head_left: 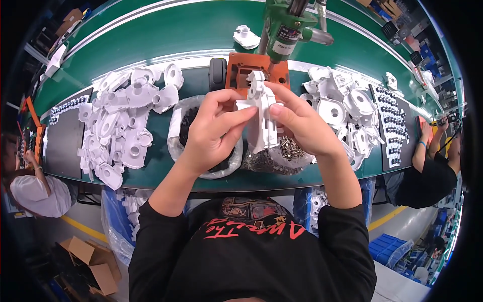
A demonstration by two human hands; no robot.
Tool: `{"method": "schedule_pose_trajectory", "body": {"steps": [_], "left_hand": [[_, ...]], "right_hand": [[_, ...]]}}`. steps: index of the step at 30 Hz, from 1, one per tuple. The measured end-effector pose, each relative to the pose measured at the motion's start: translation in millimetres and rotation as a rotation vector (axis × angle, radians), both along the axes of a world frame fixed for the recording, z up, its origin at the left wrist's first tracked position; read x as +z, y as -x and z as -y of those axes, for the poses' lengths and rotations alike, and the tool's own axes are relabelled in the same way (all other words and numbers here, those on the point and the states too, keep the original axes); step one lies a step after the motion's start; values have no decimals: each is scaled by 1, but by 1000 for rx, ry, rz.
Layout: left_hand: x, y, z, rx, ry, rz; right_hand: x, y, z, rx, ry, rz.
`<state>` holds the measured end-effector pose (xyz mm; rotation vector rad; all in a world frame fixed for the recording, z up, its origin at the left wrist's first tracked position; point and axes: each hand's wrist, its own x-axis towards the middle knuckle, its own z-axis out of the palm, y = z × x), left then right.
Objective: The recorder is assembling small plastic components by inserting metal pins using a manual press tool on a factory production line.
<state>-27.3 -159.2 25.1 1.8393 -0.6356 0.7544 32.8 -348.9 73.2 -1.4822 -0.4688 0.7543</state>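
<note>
Between my hands, in front of my chest, a white moulded plastic housing (pixel 261 123) is held up on edge. My left hand (pixel 217 123) pinches its left side, thumb and fingers closed near a short stub. My right hand (pixel 304 121) grips the other side, with the thumb pressed on the face and the fingers behind. Just beyond the housing is an orange fixture block (pixel 236 75) under a green press head (pixel 284 38). Below my hands lie a bag of small metal screws (pixel 291 151) and a plastic-lined tub (pixel 173 133) with dark parts inside.
White plastic parts are heaped left (pixel 121 110) and right (pixel 347 108) on the green bench. Dark trays of small parts (pixel 65 136) (pixel 395 128) stand beyond each heap. One white part (pixel 246 38) lies on the far belt. Other people sit at both sides.
</note>
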Motion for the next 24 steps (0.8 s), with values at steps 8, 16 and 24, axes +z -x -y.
{"method": "schedule_pose_trajectory", "body": {"steps": [8,16,24], "left_hand": [[3,6,8,-35,26,-93],[23,16,17,49,-97,-90],[16,1,-3,19,-303,-328]], "right_hand": [[-13,-2,3,71,-150,-108],[-7,6,7,-200,-91,137],[-5,17,48,-144,127,369]]}}
